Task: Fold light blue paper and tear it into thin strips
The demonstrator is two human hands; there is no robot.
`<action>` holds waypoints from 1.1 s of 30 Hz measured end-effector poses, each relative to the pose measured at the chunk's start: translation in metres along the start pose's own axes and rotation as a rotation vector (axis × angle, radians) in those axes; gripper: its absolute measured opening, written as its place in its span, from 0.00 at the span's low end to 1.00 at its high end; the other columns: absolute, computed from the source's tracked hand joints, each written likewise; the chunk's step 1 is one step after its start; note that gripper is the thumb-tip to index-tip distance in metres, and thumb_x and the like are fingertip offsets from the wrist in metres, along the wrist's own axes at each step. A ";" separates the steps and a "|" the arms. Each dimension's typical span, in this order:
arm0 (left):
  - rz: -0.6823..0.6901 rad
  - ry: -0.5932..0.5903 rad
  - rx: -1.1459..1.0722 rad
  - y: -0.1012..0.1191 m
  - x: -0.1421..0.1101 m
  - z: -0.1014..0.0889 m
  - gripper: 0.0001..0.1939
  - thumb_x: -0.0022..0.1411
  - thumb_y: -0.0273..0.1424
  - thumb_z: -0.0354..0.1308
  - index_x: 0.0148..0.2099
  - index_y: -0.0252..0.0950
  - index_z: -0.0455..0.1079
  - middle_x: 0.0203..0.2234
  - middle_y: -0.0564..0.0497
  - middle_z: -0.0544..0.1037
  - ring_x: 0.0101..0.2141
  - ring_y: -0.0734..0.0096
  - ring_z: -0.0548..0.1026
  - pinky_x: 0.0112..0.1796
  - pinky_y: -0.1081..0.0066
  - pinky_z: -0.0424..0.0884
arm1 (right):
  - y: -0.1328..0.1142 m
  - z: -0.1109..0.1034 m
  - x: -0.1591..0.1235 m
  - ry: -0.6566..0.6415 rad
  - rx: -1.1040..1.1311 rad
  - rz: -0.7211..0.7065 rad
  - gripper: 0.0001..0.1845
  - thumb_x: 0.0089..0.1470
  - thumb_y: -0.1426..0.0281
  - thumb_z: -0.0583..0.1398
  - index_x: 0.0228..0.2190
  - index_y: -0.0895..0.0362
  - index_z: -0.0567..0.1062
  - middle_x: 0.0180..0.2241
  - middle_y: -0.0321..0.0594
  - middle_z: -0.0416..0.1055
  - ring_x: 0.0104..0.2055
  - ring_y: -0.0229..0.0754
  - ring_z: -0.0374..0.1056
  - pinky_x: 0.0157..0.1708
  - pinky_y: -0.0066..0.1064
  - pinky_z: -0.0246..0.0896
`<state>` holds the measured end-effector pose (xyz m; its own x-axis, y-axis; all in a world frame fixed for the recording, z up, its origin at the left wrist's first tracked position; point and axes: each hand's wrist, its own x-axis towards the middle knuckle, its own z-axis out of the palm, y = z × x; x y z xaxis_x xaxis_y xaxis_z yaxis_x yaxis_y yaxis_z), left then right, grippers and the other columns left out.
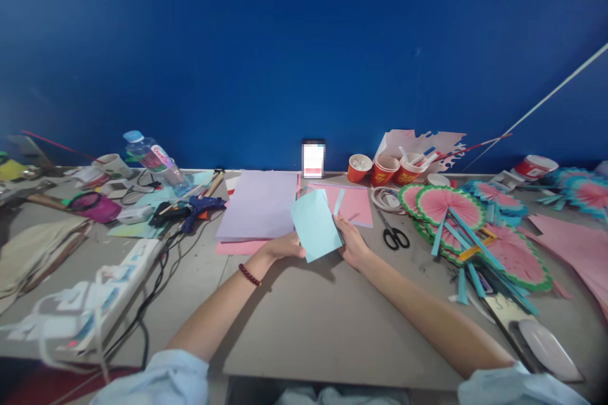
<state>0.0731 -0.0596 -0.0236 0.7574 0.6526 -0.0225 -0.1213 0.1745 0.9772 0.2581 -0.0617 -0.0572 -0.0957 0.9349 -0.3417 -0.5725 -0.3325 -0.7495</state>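
Observation:
A light blue sheet of paper (316,226) is held up, tilted, above the front of the table. My left hand (286,245) grips its lower left edge, with a beaded bracelet on that wrist. On the right edge, my right hand (350,240) has its fingers closed on the same paper. A narrow light blue strip (339,201) shows just above the right hand, over pink paper (357,204); whether the hand touches it, I cannot tell. Left of the held paper lies a thick stack of lilac paper (259,205). Black-handled scissors (396,237) rest to the right.
Watermelon-patterned paper fans (449,205) crowd the right, near a white computer mouse (546,345). Red paper cups (360,168) and a phone (313,159) stand along the blue wall. A glue gun (202,205), plastic bottle (156,161) and white power strip (114,291) with cables occupy the left.

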 end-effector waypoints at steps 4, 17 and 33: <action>0.018 0.035 0.251 0.007 0.004 0.015 0.47 0.26 0.37 0.74 0.54 0.38 0.67 0.51 0.41 0.71 0.57 0.46 0.60 0.55 0.52 0.57 | 0.001 -0.001 0.002 -0.020 -0.028 -0.048 0.20 0.38 0.57 0.68 0.31 0.52 0.71 0.29 0.35 0.74 0.29 0.41 0.67 0.29 0.32 0.62; -0.040 0.601 0.484 -0.027 0.018 0.056 0.33 0.52 0.40 0.62 0.59 0.39 0.61 0.59 0.44 0.61 0.62 0.53 0.52 0.61 0.58 0.43 | 0.002 0.009 -0.005 -0.006 -0.009 -0.062 0.19 0.34 0.59 0.70 0.26 0.53 0.69 0.24 0.32 0.71 0.28 0.39 0.67 0.30 0.30 0.62; 0.236 0.884 0.013 -0.022 0.027 0.053 0.13 0.52 0.33 0.62 0.42 0.35 0.74 0.42 0.46 0.78 0.45 0.60 0.74 0.50 0.62 0.66 | 0.008 0.002 -0.003 -0.165 -0.081 -0.086 0.14 0.39 0.61 0.69 0.22 0.56 0.71 0.20 0.30 0.67 0.24 0.33 0.61 0.32 0.29 0.58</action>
<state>0.1298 -0.0848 -0.0343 -0.0542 0.9981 0.0303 -0.1991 -0.0405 0.9791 0.2519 -0.0665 -0.0609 -0.1850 0.9657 -0.1822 -0.5175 -0.2533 -0.8173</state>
